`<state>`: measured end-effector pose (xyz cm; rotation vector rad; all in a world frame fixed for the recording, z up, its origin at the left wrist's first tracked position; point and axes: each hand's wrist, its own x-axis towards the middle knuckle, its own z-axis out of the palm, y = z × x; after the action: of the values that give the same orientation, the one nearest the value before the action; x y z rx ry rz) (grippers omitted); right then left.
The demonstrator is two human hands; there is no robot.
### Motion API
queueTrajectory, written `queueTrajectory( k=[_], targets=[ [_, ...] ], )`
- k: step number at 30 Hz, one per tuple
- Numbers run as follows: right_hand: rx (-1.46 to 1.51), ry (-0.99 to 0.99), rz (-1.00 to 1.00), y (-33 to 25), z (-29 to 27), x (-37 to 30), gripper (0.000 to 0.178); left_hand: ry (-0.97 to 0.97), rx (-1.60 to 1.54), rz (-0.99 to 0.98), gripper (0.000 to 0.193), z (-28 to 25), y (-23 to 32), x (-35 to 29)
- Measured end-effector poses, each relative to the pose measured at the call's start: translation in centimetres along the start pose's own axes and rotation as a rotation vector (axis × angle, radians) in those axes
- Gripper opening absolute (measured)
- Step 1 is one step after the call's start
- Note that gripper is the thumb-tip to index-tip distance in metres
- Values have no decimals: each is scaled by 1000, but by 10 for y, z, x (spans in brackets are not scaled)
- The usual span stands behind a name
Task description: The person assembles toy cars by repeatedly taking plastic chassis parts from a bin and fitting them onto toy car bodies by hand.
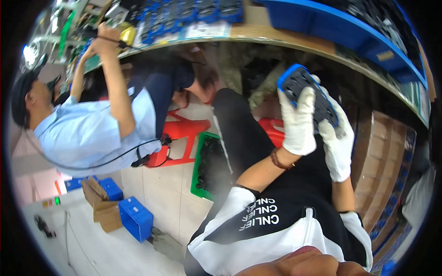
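Note:
A blue-edged black plastic housing (293, 81), rounded at its end and with molded recesses on its face, is held tilted over my lap, just off the front edge of the workbench. My left hand (297, 124), in a white glove, grips its left side with the thumb pressed on the face. Also gloved in white, my right hand (339, 145) wraps around the right side and lower end. The palms and the back of the housing are out of sight.
Above runs the workbench edge (248, 33) with blue-and-black housings (198, 11) and a long blue bin (317, 23). A green crate (194, 181) of black parts stands on the floor beside a red stool (184, 138). A co-worker (101, 124) sits left; a divided cardboard box (380, 152) stands right.

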<state>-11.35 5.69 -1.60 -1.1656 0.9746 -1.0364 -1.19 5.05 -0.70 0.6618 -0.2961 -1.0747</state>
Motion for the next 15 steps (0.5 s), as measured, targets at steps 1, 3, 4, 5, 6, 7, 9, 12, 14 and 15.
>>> queueTrajectory(
  k=[1,3,4,5,6,7,9,12,14,15],
  targets=[
    [-67,39,-52,2,-3,0,60,-7,-12,-24,34,0,-3,-1],
    [-105,107,-88,6,-7,0,60,-57,128,-87,45,-9,-15,2],
    [-89,113,-97,2,-2,1,60,-9,267,-89,56,-9,-17,-10],
    [-79,121,-99,-1,3,2,59,-122,348,-56,62,-18,-19,-11],
    [-94,101,-67,-6,9,3,60,-119,296,-105,63,-25,-15,-12],
    [-111,85,-37,-9,17,4,61,-120,243,-156,63,-33,-12,-9],
    [-77,-1,98,-10,30,2,69,48,350,-137,65,-36,20,-1],
    [-261,-103,-97,-11,29,6,74,139,483,194,55,-60,76,39],
    [-425,-96,-122,-12,15,7,56,242,412,251,45,-84,116,66],
    [-471,-110,-101,-13,8,8,49,339,492,318,41,-88,139,80]
  ],
)
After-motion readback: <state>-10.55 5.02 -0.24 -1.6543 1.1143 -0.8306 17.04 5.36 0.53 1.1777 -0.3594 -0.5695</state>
